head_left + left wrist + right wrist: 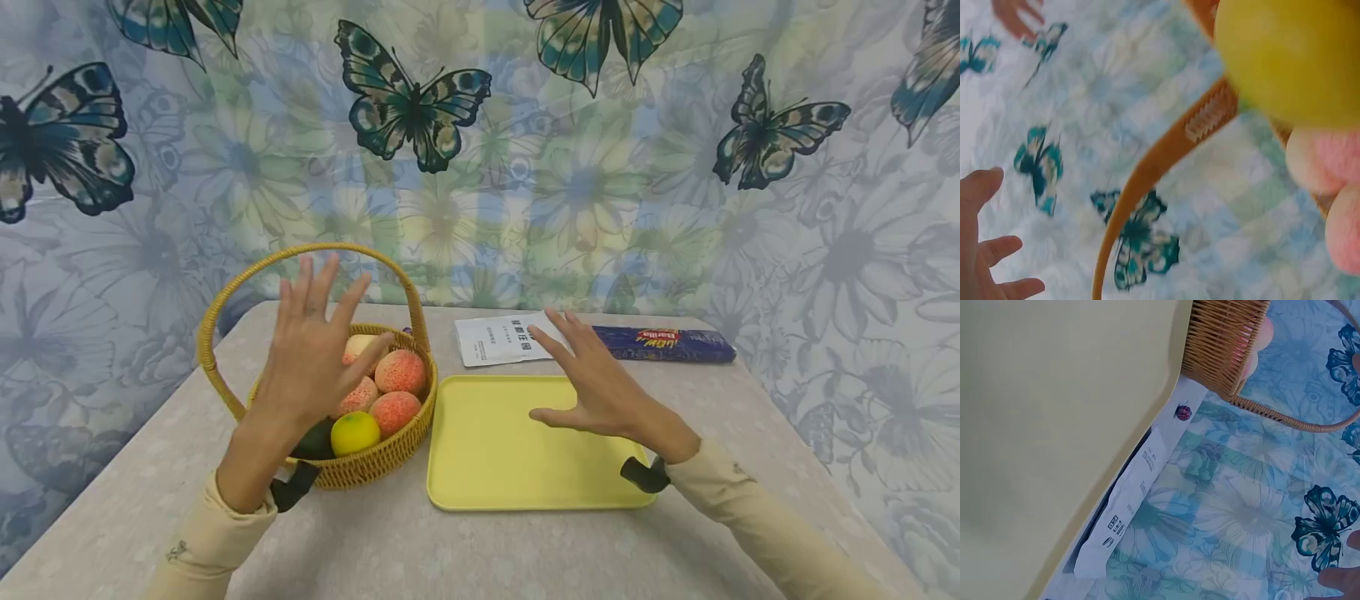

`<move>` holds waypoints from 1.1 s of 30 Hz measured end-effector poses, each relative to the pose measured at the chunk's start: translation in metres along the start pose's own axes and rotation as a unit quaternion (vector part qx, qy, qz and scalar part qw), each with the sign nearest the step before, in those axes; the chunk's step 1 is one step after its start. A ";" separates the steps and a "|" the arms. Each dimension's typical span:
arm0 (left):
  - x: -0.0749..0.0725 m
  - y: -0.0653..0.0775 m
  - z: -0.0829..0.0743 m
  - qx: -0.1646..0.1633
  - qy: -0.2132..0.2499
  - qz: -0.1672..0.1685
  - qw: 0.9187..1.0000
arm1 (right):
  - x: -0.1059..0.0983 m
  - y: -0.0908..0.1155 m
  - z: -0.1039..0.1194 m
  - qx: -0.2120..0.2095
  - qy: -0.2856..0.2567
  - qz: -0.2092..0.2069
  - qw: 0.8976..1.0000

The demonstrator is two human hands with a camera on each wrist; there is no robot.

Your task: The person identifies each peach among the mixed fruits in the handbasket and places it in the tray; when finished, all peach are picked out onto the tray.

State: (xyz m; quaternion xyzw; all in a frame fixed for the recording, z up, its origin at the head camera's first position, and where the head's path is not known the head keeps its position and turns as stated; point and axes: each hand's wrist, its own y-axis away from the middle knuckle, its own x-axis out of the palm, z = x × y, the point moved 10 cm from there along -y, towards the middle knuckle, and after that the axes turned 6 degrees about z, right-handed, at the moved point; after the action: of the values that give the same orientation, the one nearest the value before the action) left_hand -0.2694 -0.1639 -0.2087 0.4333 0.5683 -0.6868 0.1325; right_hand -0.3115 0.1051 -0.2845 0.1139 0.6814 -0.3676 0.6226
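My left hand [303,358] is raised in front of the wicker basket [375,471], fingers straight and spread, holding nothing. Several pinkish-red peaches [401,372] and a yellow round fruit [356,433] lie in the basket. A dark green item beside the yellow fruit is partly hidden by my left wrist. Over the right part of the yellow tray [487,442] hovers my right hand [600,383], its fingers extended and apart from the tray. In the left wrist view the yellow fruit [1291,62] looms large, with the left fingers [1007,250] at the lower left.
Behind the tray lie a white printed packet [495,340] and a long dark blue Barilla package [663,343]. The basket's tall handle [213,317] arches up at the left. A butterfly-patterned cloth [517,208] hangs behind the table [420,550].
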 end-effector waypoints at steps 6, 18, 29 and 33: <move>-0.037 0.004 0.045 -0.074 0.007 -0.060 0.995 | 0.008 -0.013 0.006 -0.011 -0.036 0.015 0.999; -0.059 0.031 0.132 -0.228 0.085 -0.086 0.966 | 0.022 -0.037 0.018 -0.026 -0.080 0.046 0.995; -0.050 0.034 0.156 -0.240 0.146 -0.057 0.958 | 0.034 -0.075 0.037 -0.052 -0.139 0.087 0.985; -0.046 0.037 0.161 -0.254 0.168 -0.029 0.952 | 0.042 -0.090 0.046 -0.061 -0.165 0.110 0.978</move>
State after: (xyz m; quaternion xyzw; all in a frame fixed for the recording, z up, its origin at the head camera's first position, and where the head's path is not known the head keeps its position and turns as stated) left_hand -0.2886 -0.3342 -0.2029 0.4774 0.7504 -0.4410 0.1206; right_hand -0.3401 -0.0003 -0.2887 0.0876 0.5737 -0.2689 0.7687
